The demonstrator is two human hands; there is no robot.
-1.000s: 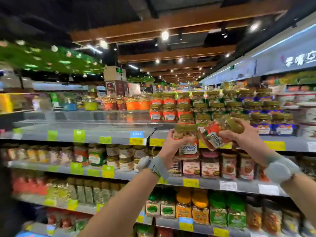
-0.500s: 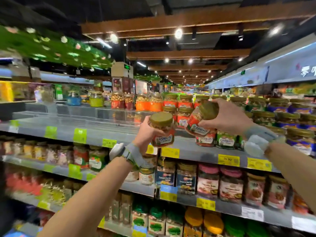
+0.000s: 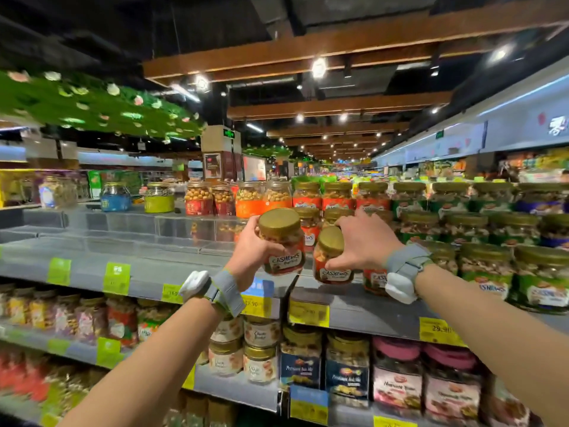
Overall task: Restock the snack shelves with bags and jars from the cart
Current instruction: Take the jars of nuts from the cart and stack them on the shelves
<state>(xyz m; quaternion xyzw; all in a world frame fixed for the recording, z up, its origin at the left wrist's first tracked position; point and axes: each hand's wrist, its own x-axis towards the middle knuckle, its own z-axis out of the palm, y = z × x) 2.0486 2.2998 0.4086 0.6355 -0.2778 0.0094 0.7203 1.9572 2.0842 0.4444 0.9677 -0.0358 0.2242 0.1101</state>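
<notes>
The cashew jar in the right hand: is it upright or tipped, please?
Tipped: the cashew jar leans toward the camera, with the top of its gold lid showing, gripped by the right hand.

My left hand (image 3: 249,257) is wrapped round one cashew jar (image 3: 284,241) and my right hand (image 3: 366,241) grips a second cashew jar (image 3: 331,260) just beside it, both tilted with gold lids facing me. I'm holding them at the front of the grey top shelf (image 3: 172,263), with red-label jars (image 3: 337,198) stacked right behind.
</notes>
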